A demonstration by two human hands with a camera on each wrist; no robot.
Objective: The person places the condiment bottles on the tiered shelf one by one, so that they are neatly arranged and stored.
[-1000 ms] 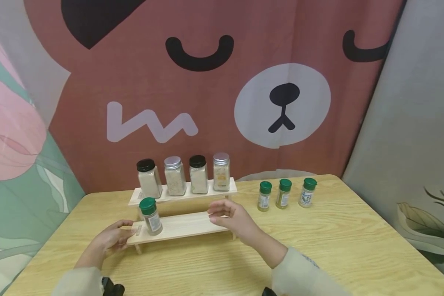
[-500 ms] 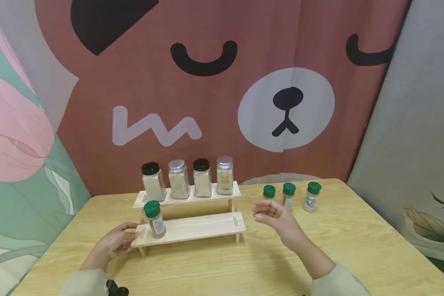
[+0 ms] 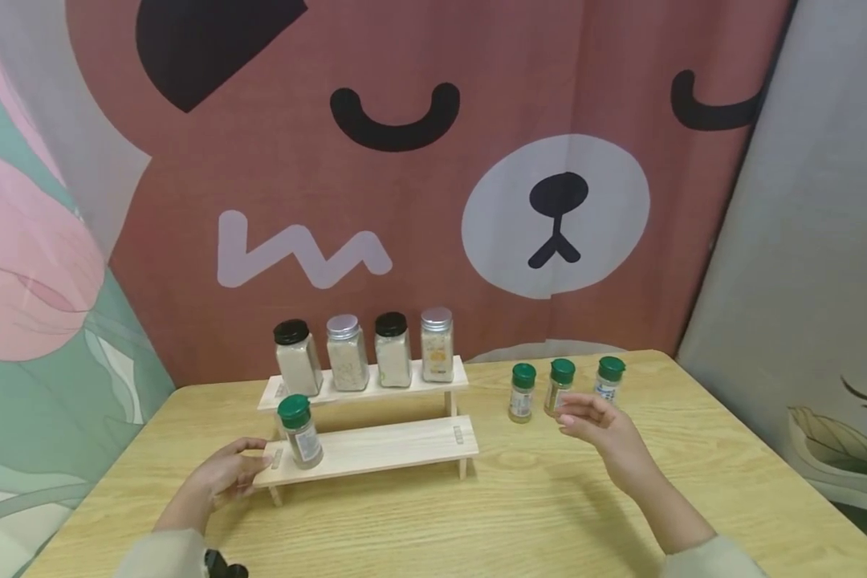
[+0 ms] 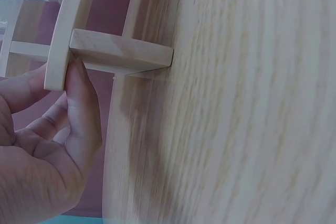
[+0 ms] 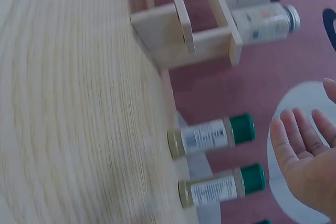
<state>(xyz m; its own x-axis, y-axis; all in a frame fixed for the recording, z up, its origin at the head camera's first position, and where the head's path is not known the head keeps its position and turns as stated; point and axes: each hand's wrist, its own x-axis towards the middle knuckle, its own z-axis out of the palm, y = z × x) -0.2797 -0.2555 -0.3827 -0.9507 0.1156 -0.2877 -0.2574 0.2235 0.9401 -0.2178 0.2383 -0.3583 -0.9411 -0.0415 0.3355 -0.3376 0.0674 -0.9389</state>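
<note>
My left hand pinches the left end of the lower tier of a two-tier wooden spice rack; the left wrist view shows thumb and fingers on either side of the board end. A green-capped spice jar stands upright at that tier's left end. My right hand hangs above the table with loosely bent fingers, holding nothing. Beyond it stand three more green-capped spice jars, the left one, the middle one and the right one; the hand hides part of the last two.
Several square glass jars, one with a black lid and one with a silver lid, line the rack's upper tier. Behind the wooden table hangs a curtain with a bear print.
My right hand has moved right, from the lower tier's right end to the loose green-capped jars. My left hand keeps its hold on the rack. The head view has shifted slightly.
</note>
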